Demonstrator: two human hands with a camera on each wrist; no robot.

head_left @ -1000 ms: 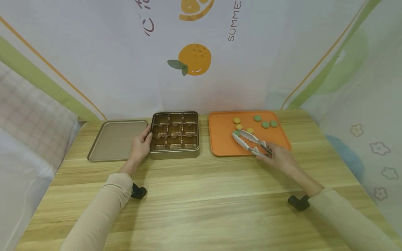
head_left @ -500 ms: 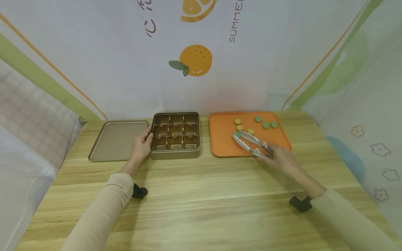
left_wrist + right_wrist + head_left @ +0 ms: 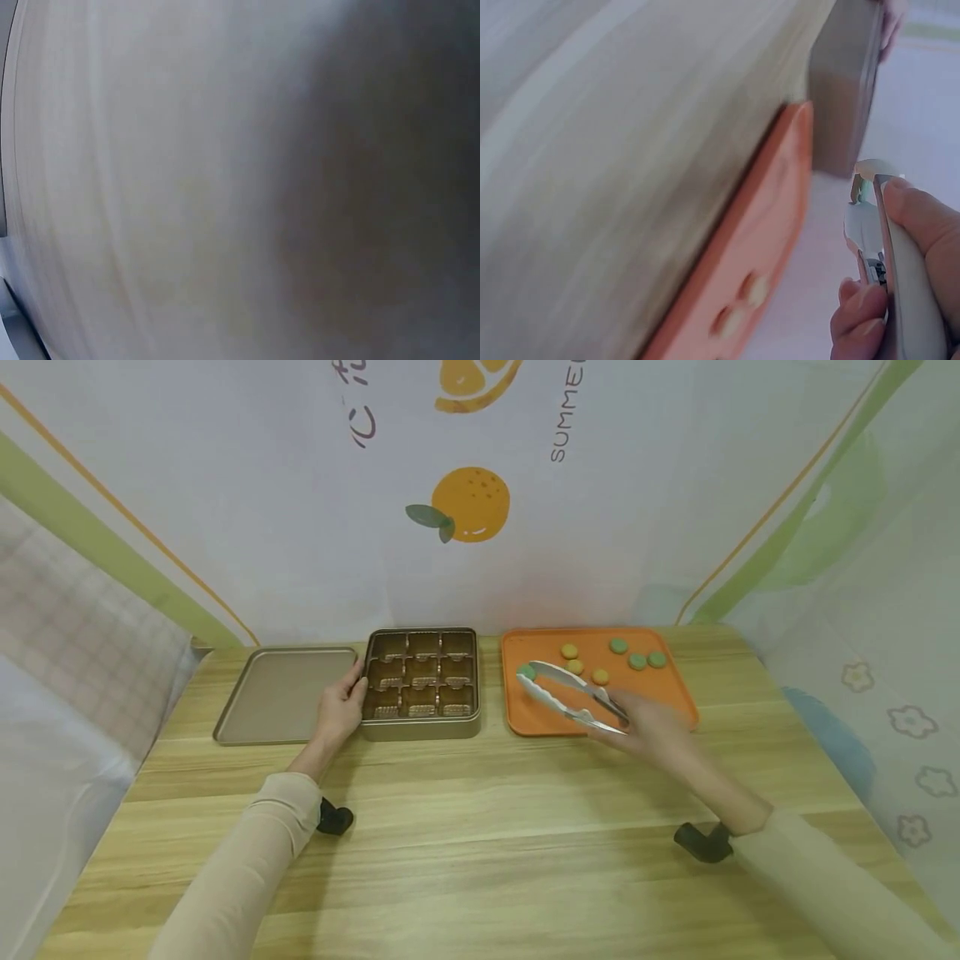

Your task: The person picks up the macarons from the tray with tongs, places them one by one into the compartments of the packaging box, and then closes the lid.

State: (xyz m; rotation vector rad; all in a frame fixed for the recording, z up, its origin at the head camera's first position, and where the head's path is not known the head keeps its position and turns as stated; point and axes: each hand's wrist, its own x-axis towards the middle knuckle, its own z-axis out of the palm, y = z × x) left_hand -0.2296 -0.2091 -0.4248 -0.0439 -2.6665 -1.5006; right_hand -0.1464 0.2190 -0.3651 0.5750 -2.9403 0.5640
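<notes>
In the head view my left hand (image 3: pixel 341 706) rests against the left side of a metal tin (image 3: pixel 422 730), its thumb and fingers at the wall. The tin has a brown divided insert (image 3: pixel 422 670) with bare compartments. My right hand (image 3: pixel 652 731) holds metal tongs (image 3: pixel 551 701) with pale scalloped tips, over the left part of the orange tray (image 3: pixel 551 722). A green macaron (image 3: pixel 527 672) sits between the tong tips. The right wrist view shows the thumb and fingers round the tongs (image 3: pixel 911 285). The left wrist view is blurred and shows no hand.
On the tray lie yellow macarons (image 3: pixel 573 667) near the middle and green macarons (image 3: pixel 637 661) at the right. A flat metal lid (image 3: pixel 281 697) lies left of the tin. Behind the wooden table (image 3: pixel 465 843) hangs a printed white cloth (image 3: pixel 600 543).
My right hand has moved left with the tongs, carrying the green macaron away from beside the yellow ones towards the tray's left side. My left hand stays at the tin.
</notes>
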